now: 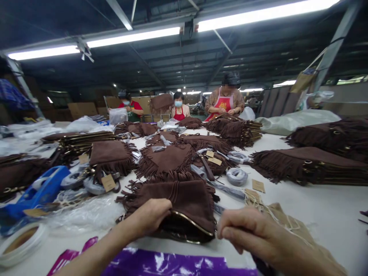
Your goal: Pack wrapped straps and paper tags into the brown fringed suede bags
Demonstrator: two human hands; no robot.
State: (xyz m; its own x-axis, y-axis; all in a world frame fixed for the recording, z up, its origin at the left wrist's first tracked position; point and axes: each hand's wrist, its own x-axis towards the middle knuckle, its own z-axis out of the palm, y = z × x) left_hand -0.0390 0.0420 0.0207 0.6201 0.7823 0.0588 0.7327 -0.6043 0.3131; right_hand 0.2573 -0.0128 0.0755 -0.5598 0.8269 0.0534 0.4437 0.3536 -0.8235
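A dark brown fringed suede bag (186, 199) lies in front of me with its gold-toothed zipper unzipped and its mouth gaping toward me. My left hand (156, 214) is closed on the upper edge of that mouth, pinching the suede beside the zipper. To the right of the bag, my right hand (244, 230) has its fingers curled together near the zipper's end. Whatever sits between those fingers, if anything, is hidden. Beneath both wrists lies a shiny purple plastic bag (166, 262).
Stacks of brown fringed bags (330, 166) cover the table. A blue tape dispenser (37, 195) and a tape roll (21, 243) stand left. Wrapped straps (237, 176), paper tags (258, 186) and clear plastic (86, 214) lie around. Several co-workers, one in a red apron (224, 105), are across the table.
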